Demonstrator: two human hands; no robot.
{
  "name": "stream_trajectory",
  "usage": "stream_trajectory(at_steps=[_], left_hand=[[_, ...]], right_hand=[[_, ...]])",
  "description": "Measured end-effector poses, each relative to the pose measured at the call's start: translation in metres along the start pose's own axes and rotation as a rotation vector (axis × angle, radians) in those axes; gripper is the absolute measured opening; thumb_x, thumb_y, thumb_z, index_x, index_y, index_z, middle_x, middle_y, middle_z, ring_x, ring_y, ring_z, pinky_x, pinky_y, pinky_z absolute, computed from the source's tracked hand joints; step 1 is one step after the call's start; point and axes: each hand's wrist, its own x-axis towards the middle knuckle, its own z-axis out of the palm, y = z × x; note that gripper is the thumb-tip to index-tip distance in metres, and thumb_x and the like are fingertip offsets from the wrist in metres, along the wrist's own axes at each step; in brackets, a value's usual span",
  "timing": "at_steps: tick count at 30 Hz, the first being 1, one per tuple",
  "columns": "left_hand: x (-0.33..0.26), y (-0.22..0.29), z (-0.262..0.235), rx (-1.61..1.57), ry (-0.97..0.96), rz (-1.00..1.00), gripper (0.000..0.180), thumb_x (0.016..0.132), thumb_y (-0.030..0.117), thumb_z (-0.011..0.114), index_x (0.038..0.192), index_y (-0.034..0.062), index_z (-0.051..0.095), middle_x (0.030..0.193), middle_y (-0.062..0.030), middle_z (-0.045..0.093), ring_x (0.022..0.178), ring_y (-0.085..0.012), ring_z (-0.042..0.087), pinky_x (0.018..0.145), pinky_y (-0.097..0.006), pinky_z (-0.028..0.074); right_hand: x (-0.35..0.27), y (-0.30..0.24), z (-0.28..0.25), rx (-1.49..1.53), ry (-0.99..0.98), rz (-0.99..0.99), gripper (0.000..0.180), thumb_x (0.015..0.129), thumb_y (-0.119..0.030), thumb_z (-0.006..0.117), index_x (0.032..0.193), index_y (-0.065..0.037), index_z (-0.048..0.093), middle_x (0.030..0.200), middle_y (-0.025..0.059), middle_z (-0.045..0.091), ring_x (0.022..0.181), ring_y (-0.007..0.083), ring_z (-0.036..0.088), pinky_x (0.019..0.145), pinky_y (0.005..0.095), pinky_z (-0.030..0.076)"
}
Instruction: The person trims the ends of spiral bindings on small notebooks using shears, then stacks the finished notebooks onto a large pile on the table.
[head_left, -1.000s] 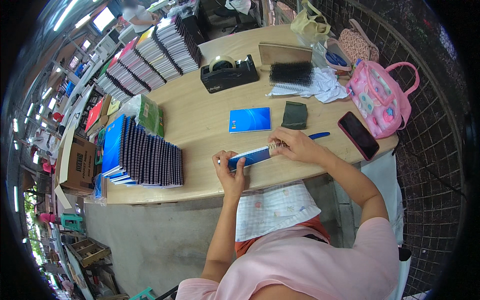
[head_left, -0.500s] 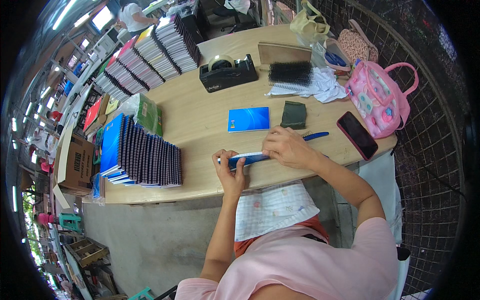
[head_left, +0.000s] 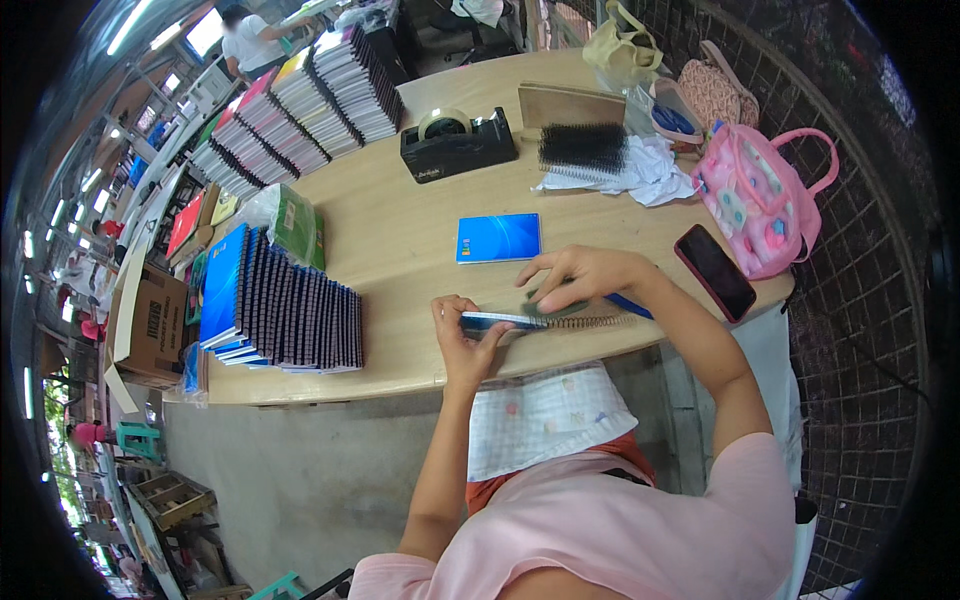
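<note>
My left hand [head_left: 463, 340] pinches a blue pocket notebook [head_left: 488, 321], held edge-on near the table's front edge. A wire spiral coil [head_left: 590, 322] sticks out to the right from the notebook's end. Just above that end is my right hand [head_left: 585, 278], its fingers curved over a dark green block [head_left: 540, 304], which is smeared by motion and partly hidden. Under my right wrist lies a slim blue tool [head_left: 628, 306], half covered. Beyond my hands, another blue notebook [head_left: 498, 239] lies flat.
A stack of spiral-bound blue notebooks [head_left: 300, 315] stands at left, beside a cardboard box [head_left: 155, 325]. Farther back are a black tape dispenser [head_left: 458, 148] and black coils [head_left: 582, 148] on crumpled paper. At right are a phone [head_left: 714, 272] and a pink bag [head_left: 760, 205].
The dark green block has left its spot beside the flat notebook and is now at my right hand. My right hand has let go of the held notebook's end. The coil now shows beyond it.
</note>
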Motion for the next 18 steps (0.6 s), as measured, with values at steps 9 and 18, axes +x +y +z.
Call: stream_trajectory(at_steps=[9, 18], left_hand=[[0.006, 0.003, 0.014, -0.059, -0.044, 0.017, 0.057, 0.062, 0.010, 0.092, 0.095, 0.0064, 0.046, 0.092, -0.0034, 0.041, 0.081, -0.0158, 0.042, 0.072, -0.027, 0.039], [-0.020, -0.008, -0.007, -0.076, 0.055, -0.140, 0.060, 0.068, 0.036, 0.088, 0.104, 0.0081, 0.049, 0.096, -0.0083, 0.047, 0.086, -0.0238, 0.048, 0.075, -0.037, 0.043]], right_hand=[[0.007, 0.003, -0.001, 0.033, 0.078, 0.115, 0.051, 0.092, -0.048, 0.064, 0.094, 0.001, 0.076, 0.113, 0.0131, 0.069, 0.101, 0.0225, 0.064, 0.090, 0.0338, 0.047], [0.039, -0.007, 0.021, -0.163, 0.116, 0.180, 0.041, 0.092, -0.038, 0.063, 0.106, 0.000, 0.068, 0.097, 0.0082, 0.066, 0.092, 0.0202, 0.063, 0.085, 0.0323, 0.049]])
